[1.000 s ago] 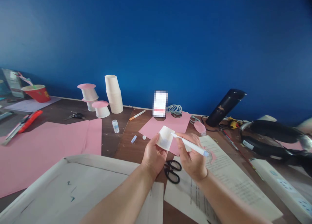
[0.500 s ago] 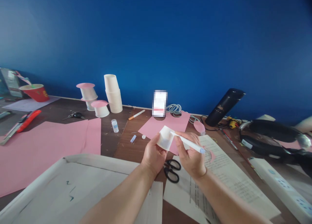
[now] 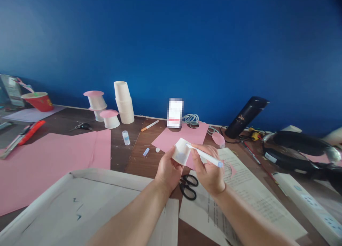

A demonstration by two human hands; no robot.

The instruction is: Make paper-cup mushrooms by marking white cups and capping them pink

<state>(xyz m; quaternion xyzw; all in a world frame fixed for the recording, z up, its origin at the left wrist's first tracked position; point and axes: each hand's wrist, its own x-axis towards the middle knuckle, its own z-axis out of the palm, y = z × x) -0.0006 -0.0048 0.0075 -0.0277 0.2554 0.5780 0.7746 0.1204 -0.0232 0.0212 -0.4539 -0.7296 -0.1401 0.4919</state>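
Observation:
A small white paper cup (image 3: 181, 152) lies tilted in my left hand (image 3: 169, 172), whose fingers wrap round its lower side. My right hand (image 3: 211, 170) grips a white marker (image 3: 206, 157) with a pale blue end, and the marker's tip touches or nearly touches the cup's right side. Whether a mark shows there is too small to tell. Below the hands lie black-handled scissors (image 3: 188, 187), partly hidden. Beyond them is a pink sheet (image 3: 171, 135). A pale blue cap (image 3: 145, 152) and a small white lid (image 3: 157, 150) rest to the left.
Stacked white cups (image 3: 125, 108), cups with pink discs (image 3: 110, 119), a small bottle (image 3: 126, 138) and large pink sheets (image 3: 61, 153) stand or lie left. A phone (image 3: 175, 113) stands behind. Right are a black flask (image 3: 245, 117), printed paper (image 3: 251, 189), headphones (image 3: 296, 153) and a power strip (image 3: 307, 203).
The marker's rear end has shifted very slightly left. Both hands keep their hold and nearly the same position.

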